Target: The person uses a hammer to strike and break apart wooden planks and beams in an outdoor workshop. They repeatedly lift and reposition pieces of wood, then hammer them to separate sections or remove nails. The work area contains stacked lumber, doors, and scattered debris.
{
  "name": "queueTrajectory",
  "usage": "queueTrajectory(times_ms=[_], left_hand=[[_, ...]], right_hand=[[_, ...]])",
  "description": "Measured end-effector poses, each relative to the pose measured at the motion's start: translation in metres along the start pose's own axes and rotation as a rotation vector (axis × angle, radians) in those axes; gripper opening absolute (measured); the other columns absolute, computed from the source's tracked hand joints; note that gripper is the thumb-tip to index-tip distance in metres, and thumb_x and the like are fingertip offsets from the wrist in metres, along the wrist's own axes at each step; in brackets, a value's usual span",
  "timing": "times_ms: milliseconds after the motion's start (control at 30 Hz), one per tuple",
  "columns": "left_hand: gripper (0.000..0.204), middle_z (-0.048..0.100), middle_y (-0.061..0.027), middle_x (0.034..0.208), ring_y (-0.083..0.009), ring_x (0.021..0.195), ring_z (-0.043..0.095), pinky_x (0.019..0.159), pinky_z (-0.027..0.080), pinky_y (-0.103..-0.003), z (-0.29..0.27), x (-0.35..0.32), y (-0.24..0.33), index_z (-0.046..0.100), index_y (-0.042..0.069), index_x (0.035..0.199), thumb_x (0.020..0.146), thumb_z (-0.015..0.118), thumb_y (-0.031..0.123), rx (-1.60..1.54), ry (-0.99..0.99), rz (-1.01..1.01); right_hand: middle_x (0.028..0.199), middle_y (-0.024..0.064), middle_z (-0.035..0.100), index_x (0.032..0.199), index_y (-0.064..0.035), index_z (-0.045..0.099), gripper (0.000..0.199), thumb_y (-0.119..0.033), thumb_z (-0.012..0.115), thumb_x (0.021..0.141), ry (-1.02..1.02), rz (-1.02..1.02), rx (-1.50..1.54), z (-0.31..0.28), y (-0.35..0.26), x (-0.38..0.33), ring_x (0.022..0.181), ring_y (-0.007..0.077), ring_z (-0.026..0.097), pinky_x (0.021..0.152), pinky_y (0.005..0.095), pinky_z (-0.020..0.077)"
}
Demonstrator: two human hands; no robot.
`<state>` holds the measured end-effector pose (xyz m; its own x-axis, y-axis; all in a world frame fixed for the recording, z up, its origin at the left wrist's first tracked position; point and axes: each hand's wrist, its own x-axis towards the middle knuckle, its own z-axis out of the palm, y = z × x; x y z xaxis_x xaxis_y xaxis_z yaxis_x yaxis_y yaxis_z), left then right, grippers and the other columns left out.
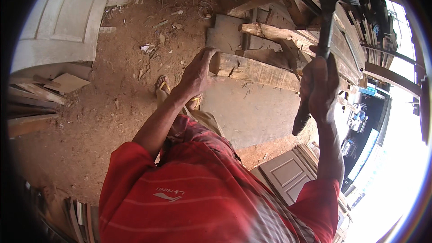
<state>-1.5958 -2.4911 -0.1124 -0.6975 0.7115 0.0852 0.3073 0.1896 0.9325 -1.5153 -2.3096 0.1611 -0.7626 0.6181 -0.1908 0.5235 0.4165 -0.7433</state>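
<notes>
My right hand (pixel 320 85) is closed round the handle of a claw hammer (pixel 326 29). The hammer stands raised, its dark head at the top and the grip's end poking out below my fist. At the near end of a thick, rough wooden beam (pixel 258 71), my left hand (pixel 198 72) is closed on the end face and upper edge, with some fingertips hidden. A crack and dark marks show on the beam's side. Beyond it lies a second, paler length of timber (pixel 270 32). The hammer and right hand cover part of the beam's far end.
Stacked planks (pixel 353 40) crowd the far right. Below the beam lies a flat grey board (pixel 252 108), with a brown panelled door (pixel 288 175) nearer me. A pale door (pixel 67 18) leans at the far left above loose offcuts (pixel 38 94). Wood chips litter the dirt floor (pixel 121 94).
</notes>
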Motion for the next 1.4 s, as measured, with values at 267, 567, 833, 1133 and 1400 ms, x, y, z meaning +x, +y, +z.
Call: queueTrajectory(times_ms=[267, 567, 833, 1133, 1400], left_hand=[[0.088, 0.048, -0.0167, 0.145, -0.0382, 0.132, 0.053, 0.108, 0.05, -0.043, 0.011, -0.002, -0.017, 0.039, 0.011, 0.145, 0.071, 0.086, 0.006, -0.058, -0.027, -0.046], [0.09, 0.047, -0.0156, 0.146, -0.0356, 0.135, 0.051, 0.111, 0.048, -0.041, 0.007, -0.005, -0.016, 0.04, 0.012, 0.145, 0.069, 0.086, 0.003, -0.087, -0.014, -0.041], [0.09, 0.048, -0.0146, 0.145, -0.0344, 0.135, 0.05, 0.111, 0.048, -0.04, 0.007, -0.006, -0.013, 0.043, 0.012, 0.144, 0.067, 0.089, 0.004, -0.117, -0.028, -0.075], [0.088, 0.048, -0.0151, 0.146, -0.035, 0.137, 0.048, 0.112, 0.047, -0.04, 0.008, -0.004, -0.019, 0.043, 0.012, 0.143, 0.067, 0.083, -0.004, -0.124, -0.03, -0.036], [0.088, 0.048, -0.0156, 0.146, -0.036, 0.137, 0.047, 0.114, 0.045, -0.041, 0.009, -0.01, -0.016, 0.043, 0.011, 0.143, 0.066, 0.083, -0.003, -0.163, -0.051, -0.068]], right_hand=[[0.066, -0.0021, 0.051, 0.115, -0.0076, 0.059, 0.025, -0.029, 0.059, 0.103, -0.392, 0.621, -0.33, -0.006, 0.013, -0.008, 0.048, 0.0063, 0.047, 0.041, 0.0272, 0.0378], [0.067, -0.0002, 0.051, 0.116, -0.0057, 0.056, 0.035, -0.04, 0.053, 0.106, 0.007, 0.09, 0.415, -0.018, 0.014, 0.033, 0.048, 0.0081, 0.046, 0.042, 0.025, 0.0365], [0.08, 0.0105, 0.063, 0.126, -0.0041, 0.057, 0.038, -0.032, 0.063, 0.101, -0.427, 0.473, -0.626, -0.007, 0.002, 0.014, 0.068, 0.0208, 0.062, 0.061, 0.0382, 0.0471], [0.068, -0.0028, 0.051, 0.117, -0.0073, 0.057, 0.024, -0.029, 0.053, 0.107, 0.127, 0.041, 0.119, -0.017, 0.011, 0.048, 0.049, 0.0055, 0.045, 0.04, 0.0227, 0.0352], [0.072, 0.006, 0.058, 0.113, -0.0034, 0.059, 0.031, -0.031, 0.065, 0.099, -0.386, 0.547, -0.599, -0.016, 0.005, 0.009, 0.059, 0.0169, 0.057, 0.055, 0.0375, 0.047]])
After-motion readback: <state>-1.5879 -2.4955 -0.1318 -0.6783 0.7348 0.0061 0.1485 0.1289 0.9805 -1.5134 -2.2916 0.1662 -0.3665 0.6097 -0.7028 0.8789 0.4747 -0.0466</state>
